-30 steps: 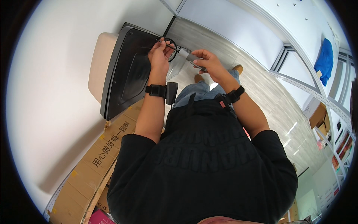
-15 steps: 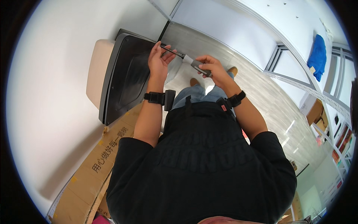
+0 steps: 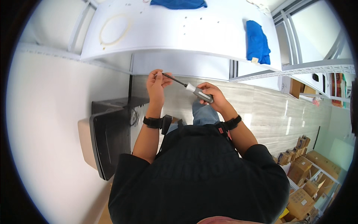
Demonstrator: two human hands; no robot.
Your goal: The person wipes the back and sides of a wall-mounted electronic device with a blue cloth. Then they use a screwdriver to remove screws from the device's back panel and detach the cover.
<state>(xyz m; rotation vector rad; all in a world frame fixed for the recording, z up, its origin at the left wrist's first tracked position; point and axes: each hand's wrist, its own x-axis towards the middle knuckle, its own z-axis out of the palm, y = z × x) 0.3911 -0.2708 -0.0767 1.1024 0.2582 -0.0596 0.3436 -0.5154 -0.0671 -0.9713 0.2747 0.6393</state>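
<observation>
Between my two hands is a screwdriver with a grey and white handle and a thin dark shaft. My right hand is closed around the handle. At the other end, the fingers of my left hand pinch the tip of the shaft; whether something small sits there is too fine to make out. The tool slants, its tip up and to the left. Both hands are in the air in front of my body, and dark straps circle both wrists.
Ahead stands a white table bearing blue cloths, a pale ring-shaped loop and several small dark bits. A black and beige panel-like unit is at my left by the wall. Cardboard boxes are stacked at the lower right.
My body has turned and moved, so the white table now lies ahead and the black unit sits lower on the left. Both hands keep their hold on the screwdriver.
</observation>
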